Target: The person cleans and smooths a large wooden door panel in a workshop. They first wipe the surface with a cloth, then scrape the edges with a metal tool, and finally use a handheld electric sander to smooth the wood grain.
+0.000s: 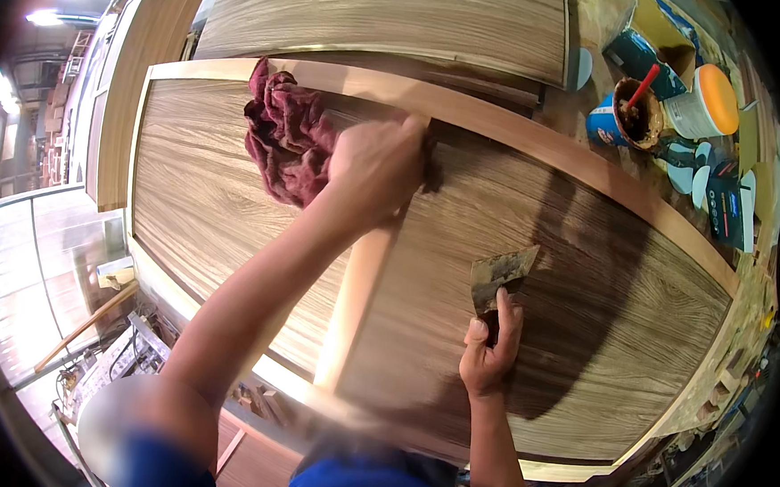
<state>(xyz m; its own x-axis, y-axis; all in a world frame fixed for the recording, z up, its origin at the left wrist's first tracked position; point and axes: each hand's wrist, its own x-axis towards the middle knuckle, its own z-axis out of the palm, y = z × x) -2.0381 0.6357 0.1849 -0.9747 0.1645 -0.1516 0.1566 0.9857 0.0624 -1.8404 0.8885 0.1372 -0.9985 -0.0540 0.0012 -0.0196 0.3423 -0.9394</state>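
My left hand (379, 164) is closed on a crumpled maroon rag (287, 143). Its fist presses down where the middle rail (355, 299) meets the far rail of a light wooden frame (513, 126); a dark bit of cloth pokes out past the fingers. In my right hand (488, 361) is a putty knife (502, 273), its broad blade stained and pointing away from me. That hand hovers over the right-hand wood-grain panel (607, 346), and whether the blade touches it I cannot tell. The left panel (190, 155) lies beyond my left forearm.
Another wood-grain panel (377, 15) lies beyond the frame. At the far right stand an open blue can (605, 123) of brown paste with a red-handled tool, a white tub with an orange lid (716, 101) and an open box (657, 41). A wooden cabinet piece (140, 94) stands left.
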